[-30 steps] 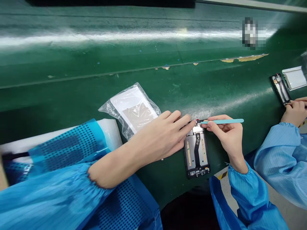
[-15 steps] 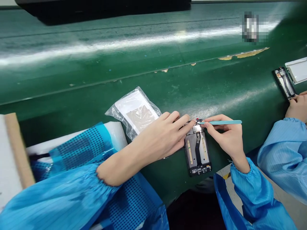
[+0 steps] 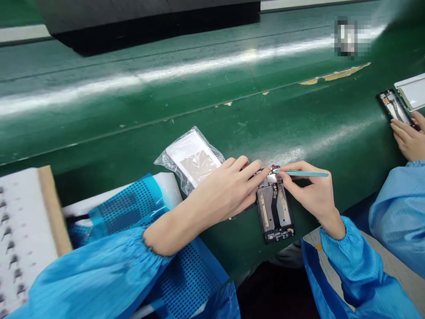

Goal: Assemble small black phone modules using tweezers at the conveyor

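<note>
R hand [image 3: 308, 188] w/ tweezers [image 3: 307, 173] — opened phone [image 3: 283, 207], flex print [image 3: 275, 192] illegible

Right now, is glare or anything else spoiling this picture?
Head view: a bright glare streak runs across the green bench; head view, upper right: a pixelated patch hides whatever lies there; head view, centre: the opened phone and the tweezers look fairly clear.

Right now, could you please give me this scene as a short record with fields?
Left hand: fingertips at the upper left of an opened smartphone
Right hand: holding teal tweezers, tips at the smartphone's top end
Smartphone: lying on the green bench, interior exposed
Left side: clear plastic bag, blue perforated sheeting, small dark parts in rows
Far right: co-worker's hand on another opened smartphone
</note>
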A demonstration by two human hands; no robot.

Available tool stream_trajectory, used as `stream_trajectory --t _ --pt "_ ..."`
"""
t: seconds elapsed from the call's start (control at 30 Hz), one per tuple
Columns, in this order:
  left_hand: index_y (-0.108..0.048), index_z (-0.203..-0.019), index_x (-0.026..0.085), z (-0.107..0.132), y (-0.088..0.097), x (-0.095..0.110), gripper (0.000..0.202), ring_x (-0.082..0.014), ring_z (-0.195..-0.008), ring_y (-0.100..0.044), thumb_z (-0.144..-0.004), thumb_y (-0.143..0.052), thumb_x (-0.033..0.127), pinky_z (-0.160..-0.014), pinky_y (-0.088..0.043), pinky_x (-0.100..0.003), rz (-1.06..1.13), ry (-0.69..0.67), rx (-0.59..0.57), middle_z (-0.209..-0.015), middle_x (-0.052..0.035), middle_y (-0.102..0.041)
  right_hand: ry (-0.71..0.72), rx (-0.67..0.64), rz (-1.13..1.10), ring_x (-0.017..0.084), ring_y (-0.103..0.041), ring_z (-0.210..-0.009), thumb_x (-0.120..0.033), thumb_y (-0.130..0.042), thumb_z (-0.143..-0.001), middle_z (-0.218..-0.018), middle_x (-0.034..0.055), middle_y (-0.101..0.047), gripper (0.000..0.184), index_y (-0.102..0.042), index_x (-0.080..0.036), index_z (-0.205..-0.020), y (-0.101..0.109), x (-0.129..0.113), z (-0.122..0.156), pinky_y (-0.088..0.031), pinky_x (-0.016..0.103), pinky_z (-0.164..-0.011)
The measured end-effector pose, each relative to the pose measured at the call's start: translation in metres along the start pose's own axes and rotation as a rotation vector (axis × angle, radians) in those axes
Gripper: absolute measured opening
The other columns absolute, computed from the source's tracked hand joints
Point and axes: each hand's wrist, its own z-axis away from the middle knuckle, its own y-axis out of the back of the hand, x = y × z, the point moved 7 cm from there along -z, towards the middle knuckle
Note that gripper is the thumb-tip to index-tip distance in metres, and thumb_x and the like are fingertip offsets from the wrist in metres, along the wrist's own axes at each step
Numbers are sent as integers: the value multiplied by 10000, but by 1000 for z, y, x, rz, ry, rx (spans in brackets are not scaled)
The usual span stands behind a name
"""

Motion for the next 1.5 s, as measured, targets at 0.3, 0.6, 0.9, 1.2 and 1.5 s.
stream_trajectory --t 0.3,0.6,0.9,1.2,1.5 --pt "-613 -1544 89 0 -2 -2 451 -317 -980 -621 -1120 -523 214 -814 -484 -447 58 36 -32 -1261 -163 -711 77 0 12 158 -855 -839 -188 -728 -1015 -960 -3 -873 99 -818 -227 -1003 -2 -3 1 -706 250 -769" --pt "-627 -1540 115 0 -3 -5 468 -326 -1001 -625 -1151 -388 213 -862 -559 -480 177 86 -35 -1303 -165 -699 121 19 -22 176 -850 -866 -190 -717 -1023 -977 -10 -873 111 -808 -251 -1014 -1 0 5 -694 294 -797" --pt "-485 -1667 116 30 24 5 507 -390 -1456 -578 -1185 -415 255 -1169 -546 -576 185 219 83 -1724 -215 -518 170 39 164 244 -804 -1138 -159 -398 -1113 -1239 99 -776 334 -674 -238 -1284 18 -29 47 -680 390 -922" --pt "-351 -1772 304 153 100 42 636 -356 -1574 -524 -1160 -507 228 -1243 -519 -541 116 520 201 -1737 -116 -526 -239 -90 769 309 -796 -901 -702 -772 -930 -1306 188 -641 897 -451 -122 -1534 -36 -11 102 -555 343 -487" --pt "-426 -1720 393 288 79 83 574 -308 -1505 -627 -1158 -516 319 -1229 -591 -482 143 1073 419 -1660 -37 -614 -289 -103 844 295 -783 -871 -558 -619 -991 -1217 129 -652 530 -546 -175 -1349 -26 9 86 -540 363 -589"
